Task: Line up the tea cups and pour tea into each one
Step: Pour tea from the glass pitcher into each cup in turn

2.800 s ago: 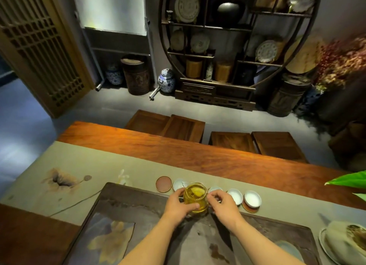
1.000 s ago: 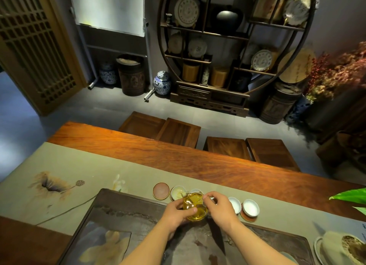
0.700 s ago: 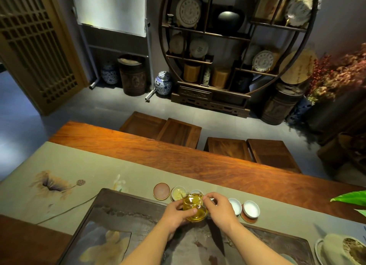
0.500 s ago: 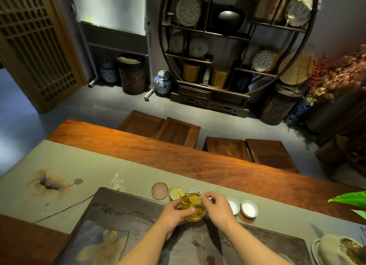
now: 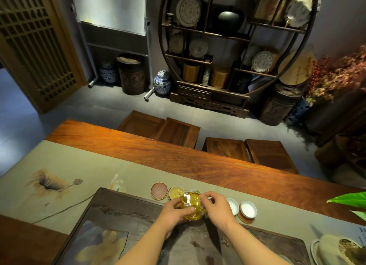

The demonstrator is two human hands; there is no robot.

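A glass pitcher (image 5: 192, 207) of yellow tea is tilted toward the far side, over the row of small white cups. My left hand (image 5: 172, 213) grips its near left side and my right hand (image 5: 216, 207) holds its right rim. The leftmost cup (image 5: 175, 192) holds yellow tea. Two white cups (image 5: 232, 205) (image 5: 248, 209) stand to the right of my right hand, and they look empty. Any cup under the pitcher is hidden. An empty round coaster (image 5: 159, 190) lies at the left end of the row.
The cups stand on a beige runner (image 5: 83, 165) along a dark tea tray (image 5: 122, 225). A white gaiwan with wet leaves (image 5: 336, 249) sits at the right edge. Green leaves (image 5: 350, 201) reach in from the right. Wooden stools (image 5: 178, 132) stand beyond the table.
The pitcher has tipped a little further over the cups, and both hands have stayed on it. The leftmost cup now holds tea. The camera has shifted slightly.
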